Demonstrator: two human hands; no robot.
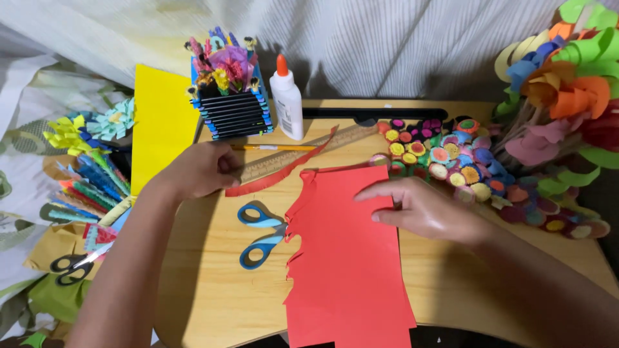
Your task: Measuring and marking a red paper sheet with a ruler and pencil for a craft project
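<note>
My left hand (200, 169) grips the near end of a wooden ruler (303, 151) that lies slanted across the back of the wooden table (213, 283). A curved red paper strip (284, 169) lies along the ruler. My right hand (419, 207) rests flat, fingers spread, on a red paper sheet (348, 270) with a jagged cut left edge. Blue-handled scissors (261, 235) lie shut on the table just left of the sheet, between my two hands. A yellow pencil (277, 147) lies behind the ruler.
A white glue bottle (287, 102) with an orange cap stands at the back beside a dark box (229, 106) stuffed with paper flowers. Yellow paper (161, 122) leans at left. Rolled paper discs (451, 161) and paper flowers (561, 84) crowd the right. Black-handled scissors (71, 267) lie far left.
</note>
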